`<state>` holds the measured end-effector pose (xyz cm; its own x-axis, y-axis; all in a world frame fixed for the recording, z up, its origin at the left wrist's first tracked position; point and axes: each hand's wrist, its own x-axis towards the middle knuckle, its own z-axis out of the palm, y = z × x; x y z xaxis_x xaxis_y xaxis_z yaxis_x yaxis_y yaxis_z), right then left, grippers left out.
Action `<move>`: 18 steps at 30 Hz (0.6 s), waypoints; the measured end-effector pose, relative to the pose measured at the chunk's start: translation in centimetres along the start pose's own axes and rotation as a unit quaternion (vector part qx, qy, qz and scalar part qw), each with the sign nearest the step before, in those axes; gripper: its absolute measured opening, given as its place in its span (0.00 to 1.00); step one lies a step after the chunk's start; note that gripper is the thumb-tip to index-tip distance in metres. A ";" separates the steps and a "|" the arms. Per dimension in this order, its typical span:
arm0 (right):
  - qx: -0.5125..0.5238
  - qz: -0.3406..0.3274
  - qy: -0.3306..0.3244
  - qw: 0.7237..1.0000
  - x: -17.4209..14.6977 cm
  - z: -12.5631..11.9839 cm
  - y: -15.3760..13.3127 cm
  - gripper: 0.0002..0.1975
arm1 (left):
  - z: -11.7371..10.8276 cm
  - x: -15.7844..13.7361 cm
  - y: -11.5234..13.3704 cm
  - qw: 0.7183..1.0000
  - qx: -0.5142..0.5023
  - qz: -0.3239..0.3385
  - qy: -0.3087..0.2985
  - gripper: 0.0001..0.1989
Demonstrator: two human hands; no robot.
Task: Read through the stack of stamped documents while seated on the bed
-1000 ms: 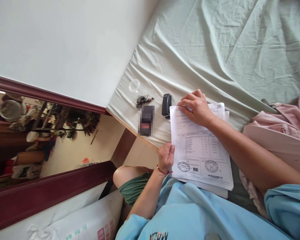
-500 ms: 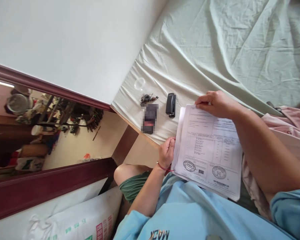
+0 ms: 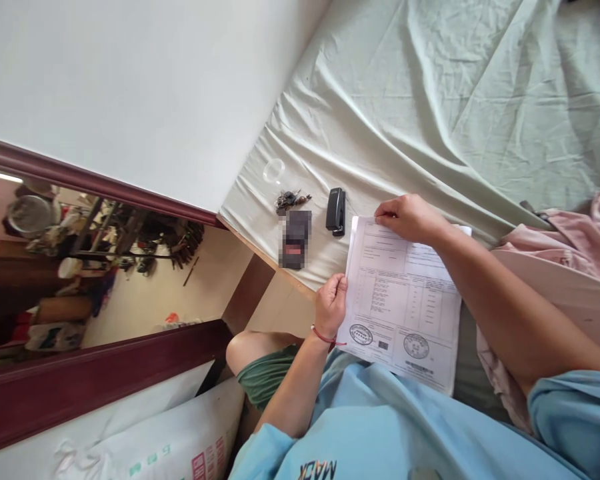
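A stack of printed papers (image 3: 400, 300) with round and oval stamps rests over my lap and the bed edge. My left hand (image 3: 331, 303), a red string on its wrist, pinches the stack's left edge between thumb and fingers. At the top edge, my right hand (image 3: 410, 217) grips the sheets near the upper left corner, its fingertips partly hidden. Just beyond the stack lies a black stapler (image 3: 335, 211) on the pale green sheet, touched by neither hand.
Left of the stapler lie a pixelated dark object (image 3: 295, 240), a bunch of keys (image 3: 291, 200) and a clear round plastic piece (image 3: 274, 171). Pink clothing (image 3: 570, 230) lies right. A white sack (image 3: 170, 433) and a doorway with cluttered shelves are at left.
The stack has shifted left, and its sheets sit more evenly at the left edge. My right hand has moved left and slightly down along the top; my left hand keeps its hold.
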<state>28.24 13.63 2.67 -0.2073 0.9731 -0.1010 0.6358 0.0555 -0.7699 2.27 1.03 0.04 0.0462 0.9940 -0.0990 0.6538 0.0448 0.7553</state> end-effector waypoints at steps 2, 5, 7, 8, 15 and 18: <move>0.002 -0.004 0.004 1.000 0.0 0.1 -0.2 0.10 | -0.1 0.0 -0.1 1.000 -0.008 0.000 -0.003 0.23; 0.010 -0.010 0.007 1.000 -0.1 0.2 -0.5 0.10 | -0.1 0.0 -0.2 1.000 -0.018 -0.001 -0.006 0.24; 0.010 -0.011 0.009 1.000 -0.1 0.2 -0.6 0.10 | -0.1 -0.2 -0.3 1.000 -0.021 -0.001 -0.007 0.24; 0.011 -0.011 0.009 1.000 -0.1 0.3 -0.6 0.10 | -0.1 -0.2 -0.3 1.000 -0.022 -0.001 -0.007 0.23; 0.048 -0.030 0.006 0.998 0.0 0.6 -0.1 0.10 | -0.3 -0.5 -0.1 1.000 -0.022 0.006 -0.014 0.22; 0.043 -0.033 0.002 0.999 0.0 0.7 0.0 0.10 | -0.3 -0.6 0.1 1.000 -0.019 0.014 -0.017 0.22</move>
<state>27.72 13.53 2.28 -0.2436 0.9688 -0.0467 0.5545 0.0996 -0.8262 2.11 0.48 0.36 0.0891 0.9911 -0.0992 0.6228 0.0223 0.7821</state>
